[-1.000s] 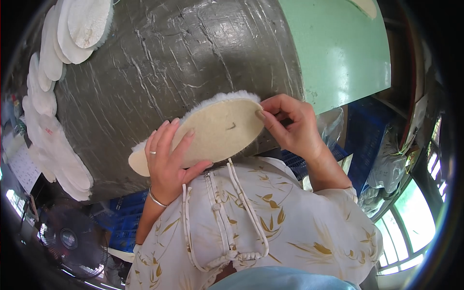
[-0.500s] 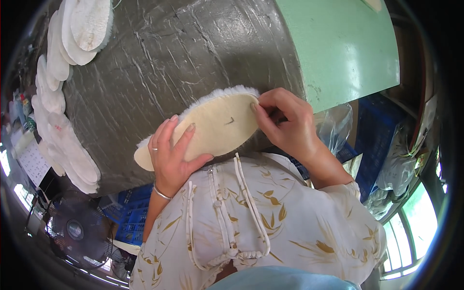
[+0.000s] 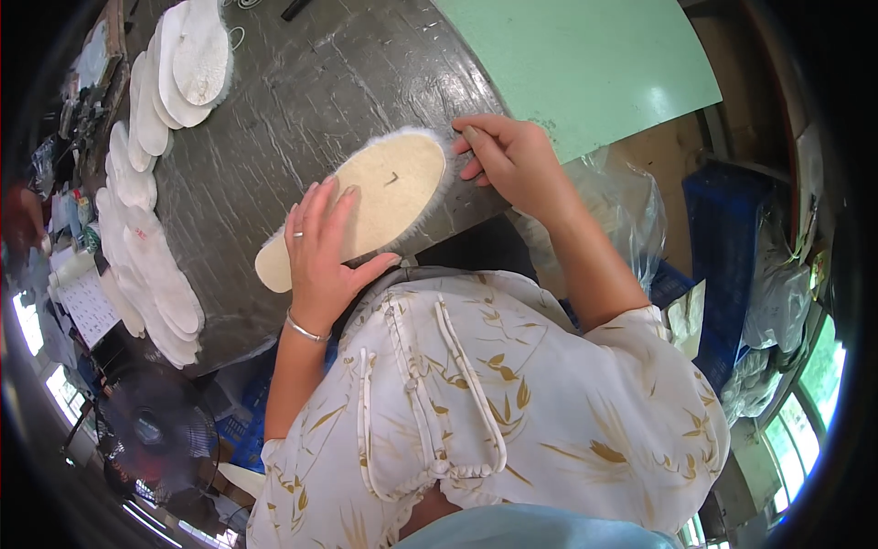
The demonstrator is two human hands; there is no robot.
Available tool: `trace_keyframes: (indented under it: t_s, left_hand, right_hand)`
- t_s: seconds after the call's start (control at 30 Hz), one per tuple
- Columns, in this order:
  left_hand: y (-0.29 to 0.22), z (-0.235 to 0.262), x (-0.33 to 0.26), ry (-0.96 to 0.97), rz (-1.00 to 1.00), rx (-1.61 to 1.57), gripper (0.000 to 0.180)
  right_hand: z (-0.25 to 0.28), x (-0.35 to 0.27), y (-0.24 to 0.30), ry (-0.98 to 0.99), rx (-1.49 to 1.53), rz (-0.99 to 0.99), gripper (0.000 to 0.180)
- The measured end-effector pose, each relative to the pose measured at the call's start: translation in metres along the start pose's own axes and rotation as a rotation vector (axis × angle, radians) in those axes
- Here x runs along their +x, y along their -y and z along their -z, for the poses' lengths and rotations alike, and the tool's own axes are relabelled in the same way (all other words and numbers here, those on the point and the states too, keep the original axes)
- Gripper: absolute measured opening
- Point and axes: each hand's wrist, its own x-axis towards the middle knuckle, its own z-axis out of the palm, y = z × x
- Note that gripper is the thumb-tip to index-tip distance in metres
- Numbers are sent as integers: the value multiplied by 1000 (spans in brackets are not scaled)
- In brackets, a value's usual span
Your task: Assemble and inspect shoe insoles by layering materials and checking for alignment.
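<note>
A cream fleece-edged insole (image 3: 389, 188) lies slanted at the near edge of the dark table, its smooth side up with a small dark mark on it. White fluff shows along its upper and right rim. My left hand (image 3: 320, 233), with a ring and a bracelet, rests spread over the insole's lower-left part, thumb near its lower edge. Just off the insole's upper-right end is my right hand (image 3: 508, 160), thumb and forefinger pinched together. Whatever lies between those fingertips, if anything, is too small to make out.
Stacks of white insoles (image 3: 151, 265) line the table's left side. A green board (image 3: 594, 73) covers the far right. Clear plastic bags (image 3: 622, 210) and a blue crate (image 3: 727, 220) stand right of me; a fan (image 3: 155, 430) is at lower left.
My right hand has let go of the insole's right end and moved slightly up and left, apart from it. The left hand stays on the insole. The whole view has shifted.
</note>
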Motion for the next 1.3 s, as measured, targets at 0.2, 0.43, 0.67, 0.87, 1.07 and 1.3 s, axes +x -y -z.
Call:
trace_keyframes:
  t_s: [0.2,0.43,0.67,0.87,1.07,1.3]
  left_hand:
    - [-14,-21,4,-54,-58,44,79]
    - [-26,-20,30,-33,91,28,100]
    - [-8,39,41,-46,145,-722,94]
    - [-11,93,37,91,64,-1440,105]
    - [23,63,35,101,2,-1616,92]
    - [40,49,46,133,7,-1617,85]
  right_hand:
    - [1,-1,-2,89,37,-31,33]
    - [2,1,4,185,125,-33,37]
    - [-2,9,30,157,265,313,47]
    - [-23,9,119,367,232,803,51]
    - [-39,-8,168,231,68,873,24]
    - [-56,-10,170,-105,-205,1099,26]
